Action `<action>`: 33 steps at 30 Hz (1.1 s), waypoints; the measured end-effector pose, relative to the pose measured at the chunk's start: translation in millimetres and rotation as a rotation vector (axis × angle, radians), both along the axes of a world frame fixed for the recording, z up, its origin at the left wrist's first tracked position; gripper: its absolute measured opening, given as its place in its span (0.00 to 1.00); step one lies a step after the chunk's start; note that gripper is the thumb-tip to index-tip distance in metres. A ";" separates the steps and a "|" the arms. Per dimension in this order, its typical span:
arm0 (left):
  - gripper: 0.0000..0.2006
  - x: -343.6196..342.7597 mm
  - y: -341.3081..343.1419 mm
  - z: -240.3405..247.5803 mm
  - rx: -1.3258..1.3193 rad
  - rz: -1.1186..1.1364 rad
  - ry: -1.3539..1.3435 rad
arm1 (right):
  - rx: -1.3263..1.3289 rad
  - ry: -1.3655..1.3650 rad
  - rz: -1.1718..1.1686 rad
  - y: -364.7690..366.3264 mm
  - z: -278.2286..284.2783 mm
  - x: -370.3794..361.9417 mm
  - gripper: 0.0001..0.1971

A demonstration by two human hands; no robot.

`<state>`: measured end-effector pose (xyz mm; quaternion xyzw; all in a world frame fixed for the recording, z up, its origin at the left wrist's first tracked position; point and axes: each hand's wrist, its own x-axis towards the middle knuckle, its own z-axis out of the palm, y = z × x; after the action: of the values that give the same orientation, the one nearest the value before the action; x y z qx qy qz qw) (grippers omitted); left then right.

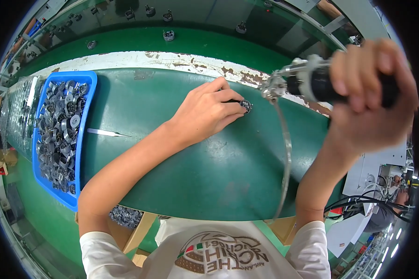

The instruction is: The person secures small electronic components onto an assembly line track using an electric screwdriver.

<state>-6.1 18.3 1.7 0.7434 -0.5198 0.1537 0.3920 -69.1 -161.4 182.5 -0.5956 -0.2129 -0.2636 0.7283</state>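
In my left hand (208,110), over the green work surface, a small round dark component (246,106) is pinched at the fingertips, its open face showing some inner detail. My right hand (375,88) is raised at the right, fingers wrapped around a black-bodied hand tool with a silver metal head (273,86); its exact kind is unclear. That metal head sits a little to the right of the component, apart from it. A clear hose (287,158) hangs from the head and curves down past the near edge. The right hand is slightly blurred.
A blue tray (92,93) heaped with similar round components stands at the left. Tweezers (104,132) lie beside it. Beyond a worn white ledge (172,59), a green belt (209,41) carries spaced-out components. A cardboard box (144,230) of small parts sits below the near edge.
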 end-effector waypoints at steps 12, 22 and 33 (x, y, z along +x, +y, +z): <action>0.07 1.2 2.7 -1.1 0.009 0.163 -0.036 | -0.049 0.128 0.071 -6.4 -16.5 12.8 0.12; 0.06 2.1 1.2 -0.5 0.006 0.143 -0.025 | -0.104 0.115 0.070 3.5 -20.9 14.2 0.14; 0.06 2.6 0.8 -0.8 -0.002 0.144 -0.002 | -0.102 0.131 0.035 6.1 -23.9 16.2 0.13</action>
<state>-3.5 19.1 0.9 0.7784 -0.4649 0.1828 0.3802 -52.9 -155.3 158.7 -0.6440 -0.1884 -0.2001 0.7140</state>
